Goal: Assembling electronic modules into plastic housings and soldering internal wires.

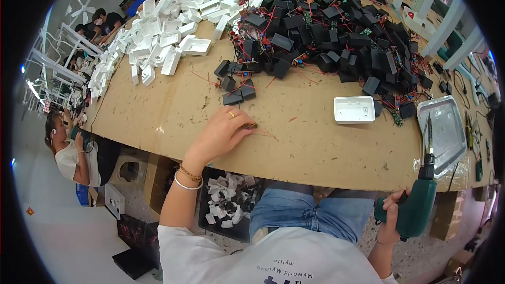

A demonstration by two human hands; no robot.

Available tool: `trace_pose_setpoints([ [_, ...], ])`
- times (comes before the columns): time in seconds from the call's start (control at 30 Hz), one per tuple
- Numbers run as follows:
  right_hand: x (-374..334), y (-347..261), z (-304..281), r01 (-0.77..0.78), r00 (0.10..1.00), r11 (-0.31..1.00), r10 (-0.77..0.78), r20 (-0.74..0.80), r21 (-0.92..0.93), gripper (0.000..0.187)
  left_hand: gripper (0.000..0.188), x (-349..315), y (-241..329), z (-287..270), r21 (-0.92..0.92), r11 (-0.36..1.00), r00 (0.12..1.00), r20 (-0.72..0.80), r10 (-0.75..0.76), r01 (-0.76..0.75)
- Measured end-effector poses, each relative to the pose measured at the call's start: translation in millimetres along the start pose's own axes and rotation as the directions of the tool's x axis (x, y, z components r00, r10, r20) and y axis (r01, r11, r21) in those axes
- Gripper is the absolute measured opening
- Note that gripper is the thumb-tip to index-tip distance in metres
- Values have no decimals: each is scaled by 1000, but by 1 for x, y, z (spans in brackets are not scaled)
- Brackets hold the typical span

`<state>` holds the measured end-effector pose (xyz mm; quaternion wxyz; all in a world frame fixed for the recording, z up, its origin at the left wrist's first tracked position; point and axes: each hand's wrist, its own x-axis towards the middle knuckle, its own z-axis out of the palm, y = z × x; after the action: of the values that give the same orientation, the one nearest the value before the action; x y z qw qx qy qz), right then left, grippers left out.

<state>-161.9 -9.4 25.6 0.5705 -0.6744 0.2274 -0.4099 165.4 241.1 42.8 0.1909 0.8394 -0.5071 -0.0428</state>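
My left hand rests over the cardboard-covered table, its thumb and fingers pinched on a small circuit board with thin red wires. Most of that board is hidden by the fingers. Just beyond the hand lie several black blocks with wires. In my right hand is a green electric screwdriver, held low at the table's front edge. Its long bit points away from me, over the left side of a metal tray. A white plastic case, open side up, sits between my hands, farther in.
A heap of white cases covers the far left; a big pile of black blocks with wired boards fills the far right. Pliers lie right of the tray. Below the front edge stands a black bin of white scraps. Other people work at left.
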Motion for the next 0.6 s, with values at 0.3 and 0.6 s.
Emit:
trace_pose_setpoints([
  [0.3,8,-10,20,-136,988,987,129,85,82,41,32,56,72,20,-991,130,995,28,-94,40],
  [0.6,36,3,45,61,973,992,-35,226,-110,45,39,78,154,62,-968,-134,964,184,193,212],
])
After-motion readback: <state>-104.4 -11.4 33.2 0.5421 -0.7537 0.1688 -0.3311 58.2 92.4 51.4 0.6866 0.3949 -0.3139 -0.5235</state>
